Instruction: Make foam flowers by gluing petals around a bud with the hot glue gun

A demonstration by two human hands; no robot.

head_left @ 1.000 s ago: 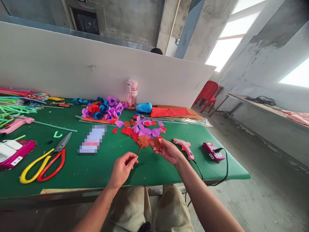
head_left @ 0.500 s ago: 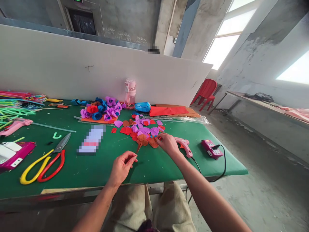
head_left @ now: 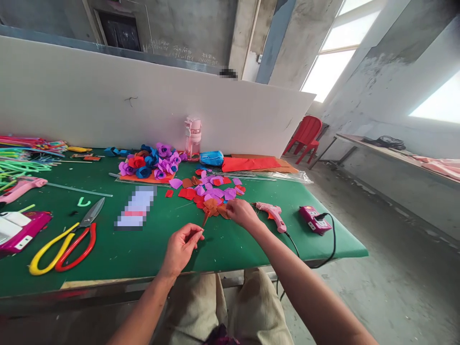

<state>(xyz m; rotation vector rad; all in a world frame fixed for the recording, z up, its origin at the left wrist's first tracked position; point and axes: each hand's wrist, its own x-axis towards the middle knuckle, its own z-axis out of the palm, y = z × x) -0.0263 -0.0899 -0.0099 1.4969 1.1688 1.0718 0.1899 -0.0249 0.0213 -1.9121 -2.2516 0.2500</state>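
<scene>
Pinching brown paper flower [head_left: 211, 207] by the stem in left hand [head_left: 182, 248], with closed grip below the bloom; curling right hand [head_left: 244, 214] at brown petal [head_left: 222, 211], with unclear hold. Behind on bench [head_left: 143, 254], pink bottle [head_left: 194, 136].

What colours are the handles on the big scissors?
One scissor handle is yellow, the other red; the head view shows them.

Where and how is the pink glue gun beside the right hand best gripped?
By the handle, I'd say, coming from its near right side: the glue gun lies flat, nozzle pointing left toward the petals, handle slanting back toward you. Avoid snagging the cord at its end.
</scene>
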